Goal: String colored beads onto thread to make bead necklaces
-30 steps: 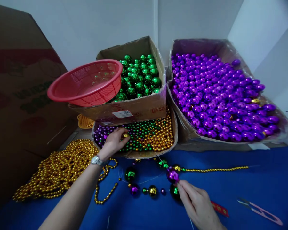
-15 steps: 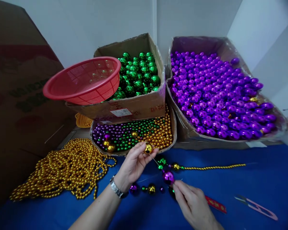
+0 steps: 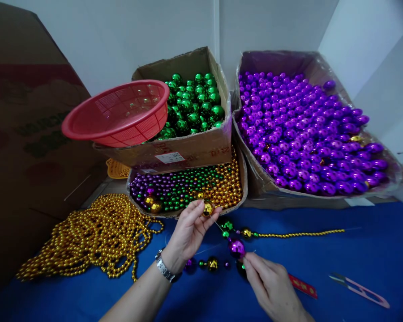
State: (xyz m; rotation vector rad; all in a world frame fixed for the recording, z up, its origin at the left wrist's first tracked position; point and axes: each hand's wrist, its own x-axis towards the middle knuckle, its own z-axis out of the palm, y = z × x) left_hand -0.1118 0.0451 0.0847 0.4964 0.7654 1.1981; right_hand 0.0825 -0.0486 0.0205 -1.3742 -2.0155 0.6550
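My left hand pinches a shiny gold bead between thumb and fingers, just in front of the tray of small beads. A thin thread slants from it down to a green bead and a large purple bead. The fingers of my right hand are closed on this string of beads at the purple bead's lower right edge; a short bit of thread sticks out above them. Below on the blue cloth lie another gold bead, a small purple bead and a dark green bead partly hidden by my right hand.
Behind stand a box of green balls, a red basket on its rim, and a box of purple balls. Small beads fill a low tray. Gold bead chains lie left; pink thread snips lie right.
A loose gold bead in the low tray has shifted right and towards me. Both hands keep nearly the same place and grip.
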